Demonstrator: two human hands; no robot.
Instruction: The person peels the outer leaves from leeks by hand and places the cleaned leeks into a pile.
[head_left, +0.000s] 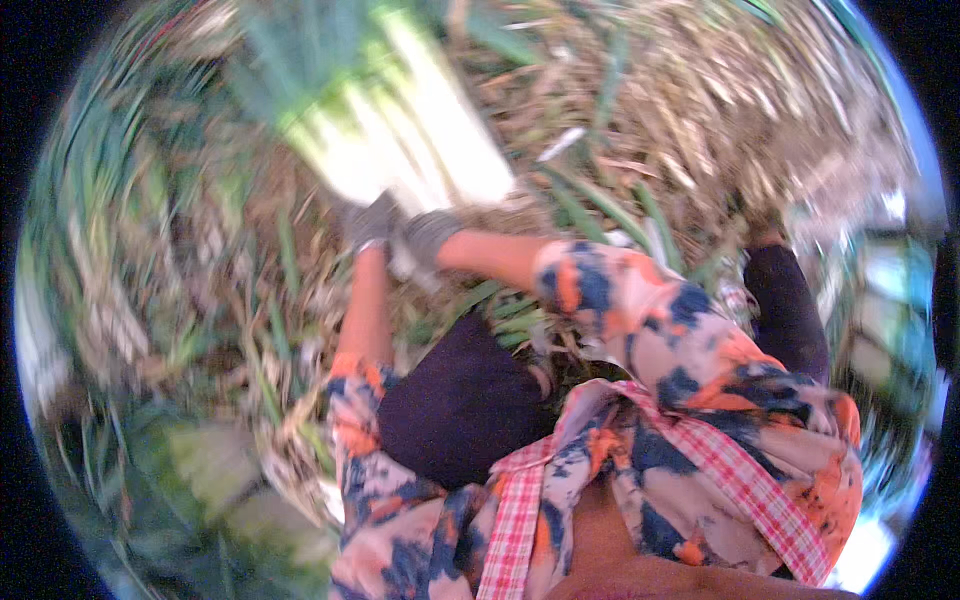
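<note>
A bunch of leeks or large green onions (405, 142) fills the upper middle, white butts towards me and green leaves pointing away. My left hand (367, 221), in a grey glove, is against the butt end of the bunch. Close to its right, my right hand (433, 236) wears a similar glove and is also at the butts. Motion blur and the stalks hide the fingers of both hands, so their grip is unclear. A pale, blurred scrap (411, 270) shows just below the gloves.
More long green stalks (112, 300) lie along the left. Dry straw-like litter (675, 112) covers the ground at upper right, with loose green leaves (600, 202) nearer me. My dark-clad knee (465, 405) is below my hands. Blurred bundles (885, 322) stand at far right.
</note>
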